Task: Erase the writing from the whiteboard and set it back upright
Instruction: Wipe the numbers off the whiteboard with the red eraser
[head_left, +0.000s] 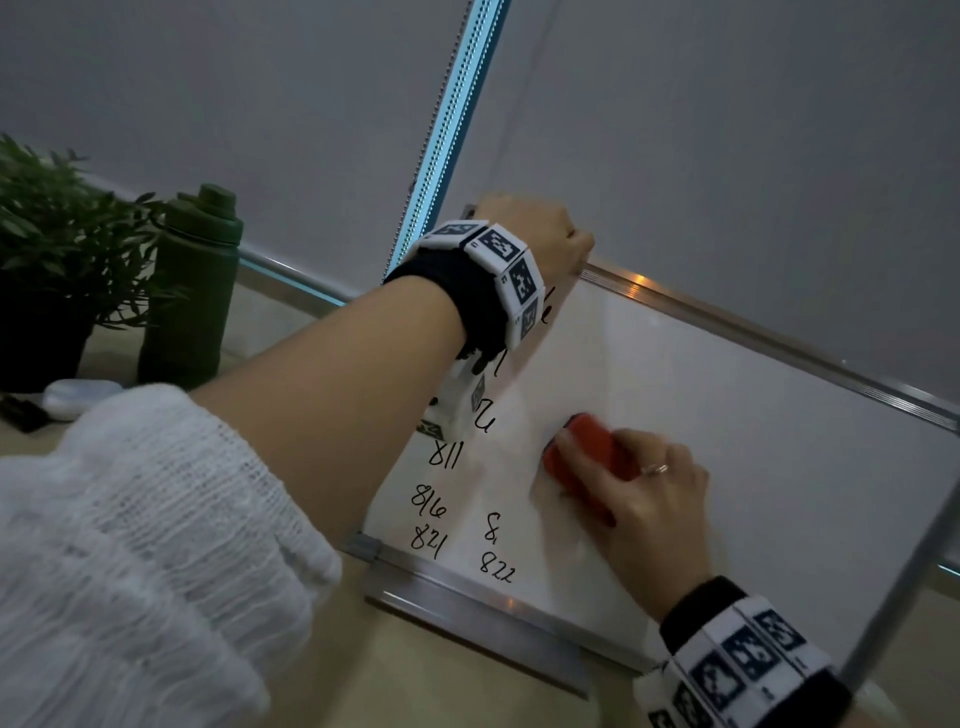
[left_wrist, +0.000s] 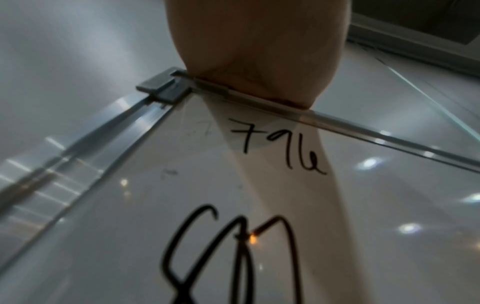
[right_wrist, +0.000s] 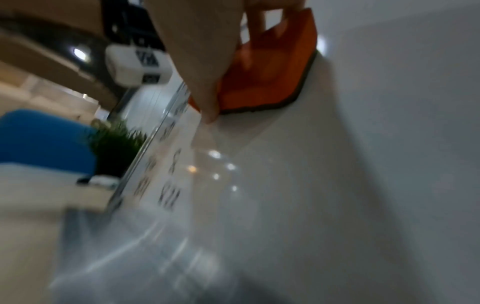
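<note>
A: The whiteboard (head_left: 727, 415) leans on the table; the left hand (head_left: 535, 234) grips its top corner, and the right hand (head_left: 649, 499) is curled round the red eraser (head_left: 587, 452), pressed to the surface.

B: Risk — a hard stroke toward the remaining numbers (head_left: 431, 514) could slide the board.

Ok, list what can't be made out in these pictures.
- Head view: the left hand and forearm cover part of the writing on the whiteboard.
- Head view: the right hand covers much of the red eraser.
- Right wrist view: motion blur makes the numbers unreadable.
- Left wrist view: the bottom edge cuts off the lower number.
</note>
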